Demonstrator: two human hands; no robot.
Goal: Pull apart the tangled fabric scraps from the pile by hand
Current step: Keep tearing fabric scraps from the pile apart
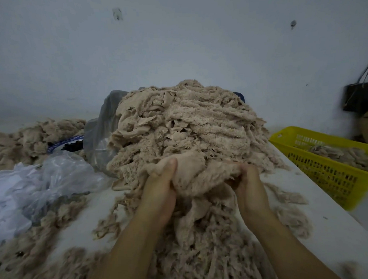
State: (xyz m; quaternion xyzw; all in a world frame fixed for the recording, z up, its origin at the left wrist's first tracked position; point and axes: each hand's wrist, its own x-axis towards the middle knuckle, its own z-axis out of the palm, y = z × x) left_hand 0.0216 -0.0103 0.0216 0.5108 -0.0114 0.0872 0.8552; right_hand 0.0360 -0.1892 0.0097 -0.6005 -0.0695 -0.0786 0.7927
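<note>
A tall pile of beige fleecy fabric scraps (pixel 186 126) rises in the middle of a white table (pixel 334 223). At its front foot lies one bunched beige scrap (pixel 199 176), gripped from both sides. My left hand (pixel 160 189) clutches its left edge with the thumb on top. My right hand (pixel 249 185) closes on its right edge, fingers buried in the cloth. Loose torn strips (pixel 206 243) hang and spread below the scrap, between my forearms.
A yellow slotted plastic basket (pixel 328 175) holding some scraps stands at the right table edge. Crumpled clear plastic bags (pixel 54 178) lie at left. Another heap of beige scraps (pixel 31 139) sits far left. A dark bag (pixel 358 98) hangs on the wall.
</note>
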